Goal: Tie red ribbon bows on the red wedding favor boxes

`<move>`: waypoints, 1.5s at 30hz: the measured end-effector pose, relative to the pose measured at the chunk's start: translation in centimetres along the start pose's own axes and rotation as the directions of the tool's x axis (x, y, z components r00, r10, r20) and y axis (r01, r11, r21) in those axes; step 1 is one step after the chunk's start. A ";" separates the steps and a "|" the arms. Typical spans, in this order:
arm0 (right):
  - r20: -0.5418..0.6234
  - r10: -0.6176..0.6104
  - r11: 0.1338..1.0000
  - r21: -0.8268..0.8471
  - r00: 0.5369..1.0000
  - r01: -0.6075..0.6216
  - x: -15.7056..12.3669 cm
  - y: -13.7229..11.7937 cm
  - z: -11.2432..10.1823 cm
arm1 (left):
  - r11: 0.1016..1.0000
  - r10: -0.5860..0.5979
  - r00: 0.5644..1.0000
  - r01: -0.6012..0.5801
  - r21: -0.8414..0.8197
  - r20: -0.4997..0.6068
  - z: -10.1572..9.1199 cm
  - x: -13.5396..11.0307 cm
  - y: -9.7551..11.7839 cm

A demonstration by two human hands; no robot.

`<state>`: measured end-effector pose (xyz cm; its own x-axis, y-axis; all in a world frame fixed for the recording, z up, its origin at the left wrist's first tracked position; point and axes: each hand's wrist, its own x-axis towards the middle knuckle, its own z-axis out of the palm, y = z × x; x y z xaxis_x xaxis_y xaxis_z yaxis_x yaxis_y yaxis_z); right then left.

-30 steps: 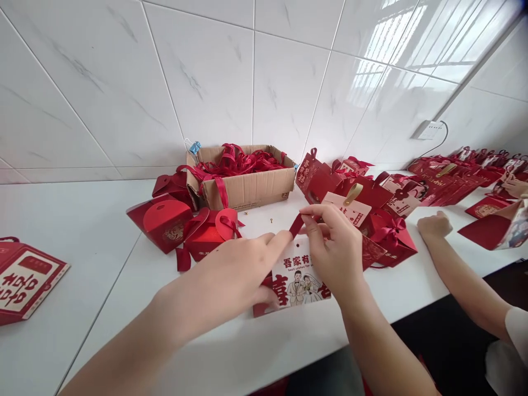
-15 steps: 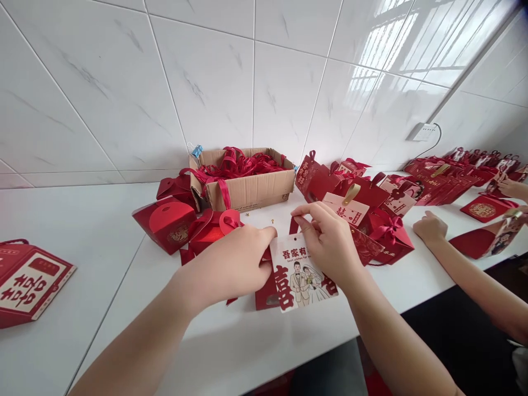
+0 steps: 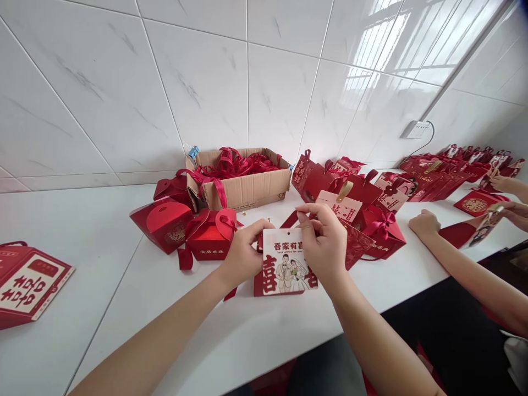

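Note:
A flat red and white gift box [image 3: 284, 269] printed with a wedding couple lies on the white counter [image 3: 124, 286] in front of me. My left hand [image 3: 243, 256] grips its left top edge, fingers closed. My right hand [image 3: 325, 247] pinches the top right corner, where a red ribbon [image 3: 289, 220] comes out behind the box. A second ribbon end [image 3: 230, 293] trails out beneath my left wrist.
A cardboard carton [image 3: 243, 187] full of red ribbons stands by the tiled wall. Folded red boxes [image 3: 165, 223] lie left of it, more [image 3: 371, 220] to the right. Another flat box [image 3: 28, 283] lies at far left. Another person's arm [image 3: 454, 258] rests on the counter at right.
My left hand drew back from the box's top to its left edge. The box shifted slightly left and squared up. My right hand stayed pinched at the top.

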<state>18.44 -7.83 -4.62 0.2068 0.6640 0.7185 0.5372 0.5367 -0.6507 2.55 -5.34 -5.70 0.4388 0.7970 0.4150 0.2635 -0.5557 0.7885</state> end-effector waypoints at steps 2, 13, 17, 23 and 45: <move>-0.056 0.059 0.993 0.106 0.997 -0.053 -0.1 0.2 0.0 | 0.986 -0.035 0.999 0.034 -0.161 -0.007 0.8 -0.1 -0.3; -0.394 0.386 0.884 0.416 0.834 -0.212 -1.9 2.6 -0.4 | 0.974 0.007 0.985 -0.046 -0.224 -0.170 1.8 -0.3 -1.1; -0.403 0.366 0.898 0.389 0.839 -0.205 -2.0 2.2 0.4 | 0.975 0.058 0.971 -0.105 -0.196 -0.230 2.1 -0.2 -1.5; -0.506 0.265 0.931 0.356 0.821 -0.082 -2.0 2.6 1.1 | 0.953 0.134 0.956 -0.196 -0.230 -0.260 2.6 -0.4 -2.5; -0.470 0.475 0.870 0.378 0.744 -0.316 -2.1 3.2 1.8 | 0.882 0.433 0.838 -0.470 -0.036 -0.333 3.3 -0.4 -3.6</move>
<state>18.23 -6.58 -8.71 0.7934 0.5039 0.3414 0.0932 0.4537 -0.8863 4.30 -4.46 -10.19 0.1954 0.5059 0.8401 -0.0050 -0.8561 0.5167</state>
